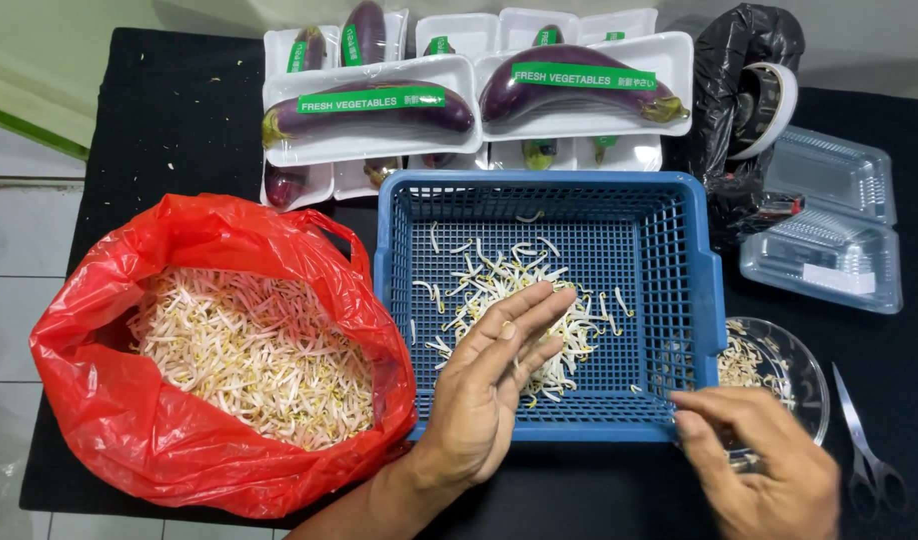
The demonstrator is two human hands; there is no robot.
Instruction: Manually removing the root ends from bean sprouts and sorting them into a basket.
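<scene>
A blue plastic basket [699, 260] stands in the middle of the black table, with a loose heap of bean sprouts [499, 275] on its mesh floor. My left hand [494, 375] lies flat inside the basket, fingers stretched out over the sprouts. My right hand [764, 460] is at the basket's near right corner, fingertips pinched together at the rim; I cannot tell whether a sprout is between them. Just beyond it sits a round clear bowl [804, 370] holding a few sprouts.
A red plastic bag [129, 430] full of bean sprouts sits at the left. White trays of wrapped eggplants [369, 110] line the back. A black bag [744, 60], clear hinged boxes [829, 230] and small scissors [864, 450] are at the right.
</scene>
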